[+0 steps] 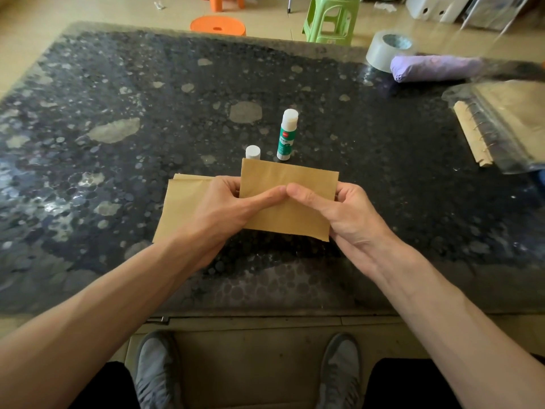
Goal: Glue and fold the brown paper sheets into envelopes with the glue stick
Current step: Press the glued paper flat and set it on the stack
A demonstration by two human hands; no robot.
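The left grip (224, 208) and the right grip (339, 214) each pinch the folded brown paper (289, 178), thumbs meeting on it, toward the tabletop's (118, 172) near edge; the glue stick (286, 137) stands upright just beyond.

The fingertips of the left hand (227, 208) and right hand (339, 214) go behind the folded brown paper (290, 178) they hold and cannot be seen. That paper also hides the foot of the white cap (253, 152), and the print on the glue stick (286, 135) is too small to read. The left hand and forearm cover much of the brown sheets (182, 208) lying on the desk, and the bagged spiral notebook (507, 125) is cut off by the right edge.
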